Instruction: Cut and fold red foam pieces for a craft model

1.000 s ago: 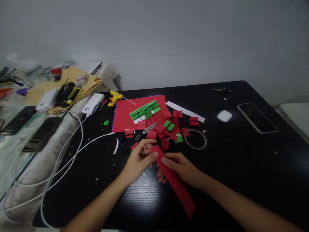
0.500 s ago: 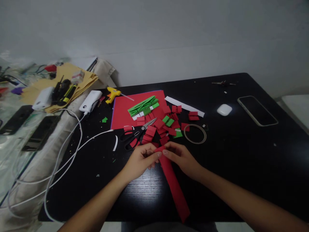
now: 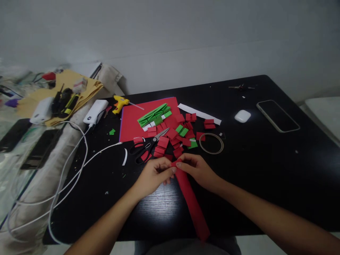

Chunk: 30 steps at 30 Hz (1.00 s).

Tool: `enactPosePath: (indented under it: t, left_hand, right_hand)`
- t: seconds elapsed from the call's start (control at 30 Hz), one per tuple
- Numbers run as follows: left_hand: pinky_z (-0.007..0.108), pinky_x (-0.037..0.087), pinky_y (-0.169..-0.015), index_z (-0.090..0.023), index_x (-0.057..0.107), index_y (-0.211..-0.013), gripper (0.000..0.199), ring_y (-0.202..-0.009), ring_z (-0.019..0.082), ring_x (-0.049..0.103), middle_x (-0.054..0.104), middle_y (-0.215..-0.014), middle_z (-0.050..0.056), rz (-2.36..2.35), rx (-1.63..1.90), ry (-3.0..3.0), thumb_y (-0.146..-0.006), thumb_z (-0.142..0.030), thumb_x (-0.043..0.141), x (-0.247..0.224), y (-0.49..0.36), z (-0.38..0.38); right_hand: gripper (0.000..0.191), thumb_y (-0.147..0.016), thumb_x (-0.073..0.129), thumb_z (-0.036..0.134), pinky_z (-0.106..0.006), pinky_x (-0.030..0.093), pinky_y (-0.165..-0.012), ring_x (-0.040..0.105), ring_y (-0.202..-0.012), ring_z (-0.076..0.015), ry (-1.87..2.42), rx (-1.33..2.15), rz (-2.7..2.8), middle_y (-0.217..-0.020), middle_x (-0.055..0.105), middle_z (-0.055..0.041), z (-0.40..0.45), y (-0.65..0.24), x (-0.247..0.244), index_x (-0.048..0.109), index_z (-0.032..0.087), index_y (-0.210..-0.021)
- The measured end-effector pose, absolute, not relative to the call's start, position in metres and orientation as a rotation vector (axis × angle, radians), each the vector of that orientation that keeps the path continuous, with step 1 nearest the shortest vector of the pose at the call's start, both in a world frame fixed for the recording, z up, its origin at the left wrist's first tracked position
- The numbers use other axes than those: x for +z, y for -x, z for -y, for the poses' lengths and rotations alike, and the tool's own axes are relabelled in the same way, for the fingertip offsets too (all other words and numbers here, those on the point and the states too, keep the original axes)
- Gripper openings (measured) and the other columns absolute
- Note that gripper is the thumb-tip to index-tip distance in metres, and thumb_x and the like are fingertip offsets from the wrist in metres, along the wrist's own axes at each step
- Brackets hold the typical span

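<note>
A long red paper strip (image 3: 191, 203) runs from between my hands down toward the table's near edge. My left hand (image 3: 155, 175) pinches its far end from the left, thumb on top. From the right, my right hand (image 3: 199, 170) grips the same end with thumb and fingers. Just beyond my fingers lie several small folded red pieces (image 3: 163, 142) and a few green ones (image 3: 183, 130). Black-handled scissors (image 3: 148, 144) rest with their blades apart, left of the pile. Folded green strips (image 3: 154, 114) lie on a red sheet (image 3: 129, 124).
A tape ring (image 3: 211, 153), white case (image 3: 242, 116) and phone (image 3: 278, 115) sit to the right. A yellow glue gun (image 3: 121, 103), power bank (image 3: 96, 111) and white cable (image 3: 86, 152) are left. A white strip (image 3: 199, 113) lies behind the pile.
The view has shifted slightly, so the things on the table appear a little further left and higher. Both hands keep hold of the strip's end, with the right fingers slightly moved.
</note>
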<state>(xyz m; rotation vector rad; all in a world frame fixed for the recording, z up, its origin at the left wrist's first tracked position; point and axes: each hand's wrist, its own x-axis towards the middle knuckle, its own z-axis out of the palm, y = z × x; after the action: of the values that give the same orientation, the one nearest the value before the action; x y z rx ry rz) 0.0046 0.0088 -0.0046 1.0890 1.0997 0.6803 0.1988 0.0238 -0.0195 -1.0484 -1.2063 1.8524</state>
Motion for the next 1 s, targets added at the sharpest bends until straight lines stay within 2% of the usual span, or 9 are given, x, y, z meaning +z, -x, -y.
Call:
enactPosePath:
  t: [0.33,0.57,0.63,0.77,1.0]
  left_hand:
    - [0.021,0.047,-0.049,-0.015,0.067,-0.083,0.025,-0.050,0.009,0.058,0.067,-0.068,0.001,-1.059,0.666,-1.111,-0.088,-0.039,0.073,-0.007,-0.002,-0.008]
    - [0.022,0.049,-0.052,-0.016,0.068,-0.085,0.021,-0.053,0.011,0.060,0.067,-0.065,0.000,-1.052,0.678,-1.152,-0.090,-0.036,0.071,-0.009,0.000,-0.008]
    - [0.024,0.053,-0.057,-0.017,0.071,-0.093,0.017,-0.060,0.012,0.064,0.069,-0.070,0.001,-1.074,0.752,-1.221,-0.089,-0.034,0.074,-0.008,0.002,-0.009]
    - [0.027,0.058,-0.075,-0.021,0.076,-0.111,0.024,-0.079,0.015,0.071,0.077,-0.091,0.005,-1.135,0.916,-1.551,-0.087,-0.025,0.078,-0.004,0.007,-0.012]
    - [0.024,0.061,-0.077,-0.021,0.080,-0.108,0.020,-0.084,0.016,0.076,0.081,-0.095,0.005,-1.035,1.035,-1.878,-0.088,-0.020,0.077,-0.006,0.010,-0.014]
  right_hand:
    - [0.026,-0.082,0.078,0.042,-0.028,0.047,-0.066,0.061,-0.067,-0.0142,1.052,1.847,1.205,-0.073,0.068,0.0012,-0.024,-0.197,-0.017,0.069,0.019,-0.079]
    - [0.027,-0.081,0.079,0.042,-0.027,0.044,-0.063,0.058,-0.063,-0.0129,1.054,1.837,1.187,-0.071,0.067,0.0018,-0.025,-0.198,-0.018,0.068,0.018,-0.077]
    - [0.027,-0.080,0.079,0.043,-0.026,0.041,-0.060,0.055,-0.061,-0.0116,1.078,1.856,1.154,-0.070,0.065,0.0026,-0.025,-0.198,-0.017,0.068,0.018,-0.077]
    - [0.030,-0.078,0.080,0.045,-0.025,0.038,-0.060,0.050,-0.061,-0.0104,1.101,1.893,1.120,-0.070,0.063,0.0033,-0.027,-0.199,-0.016,0.069,0.017,-0.077]
    - [0.038,-0.072,0.084,0.049,-0.025,0.035,-0.061,0.048,-0.062,-0.0100,1.128,1.968,1.127,-0.069,0.061,0.0032,-0.029,-0.203,-0.012,0.071,0.015,-0.078]
